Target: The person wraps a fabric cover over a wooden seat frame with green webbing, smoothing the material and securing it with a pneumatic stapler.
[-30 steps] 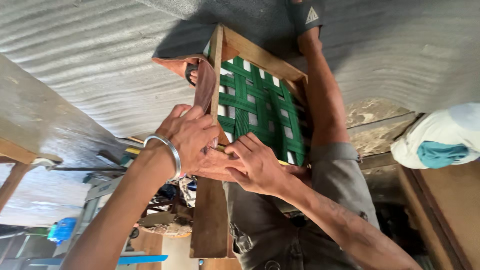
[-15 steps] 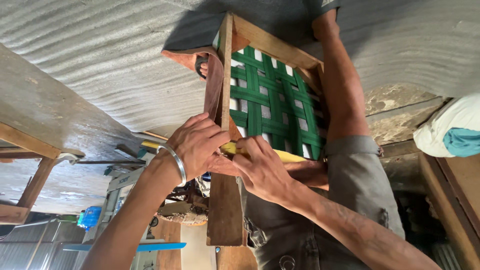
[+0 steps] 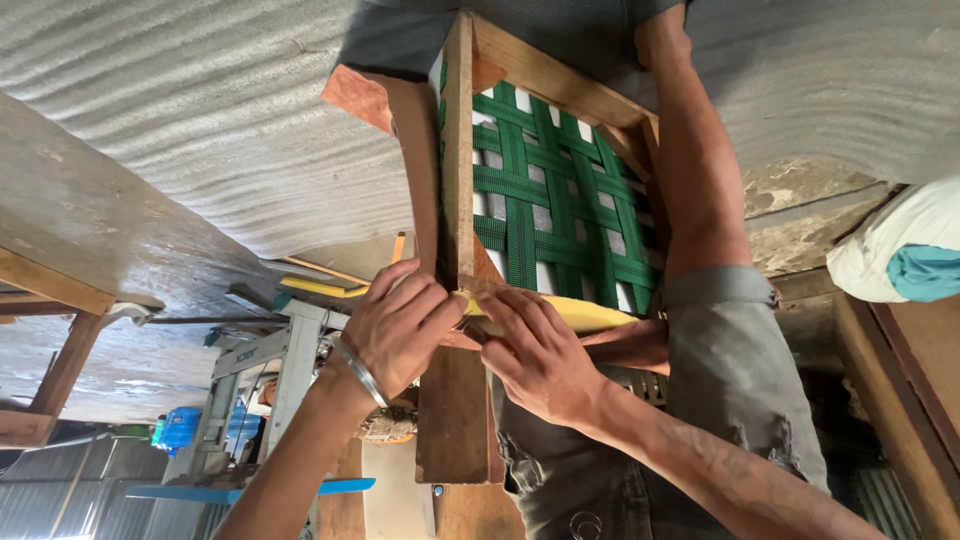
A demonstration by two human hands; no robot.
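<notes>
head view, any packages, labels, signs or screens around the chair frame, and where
No labels, signs or screens show.
White sack: far right edge, bulging, with a teal patch.
Blue container: lower left background, small and rounded; too far to tell more.

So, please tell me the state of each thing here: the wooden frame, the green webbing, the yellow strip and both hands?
Wooden frame: held against the person's leg.
Green webbing: woven across the frame, gaps showing between straps.
Yellow strip: lying along the frame's edge, pressed by fingers.
Left hand: gripping the frame rail, bracelet on the wrist.
Right hand: fingers flat on the yellow strip.
</notes>
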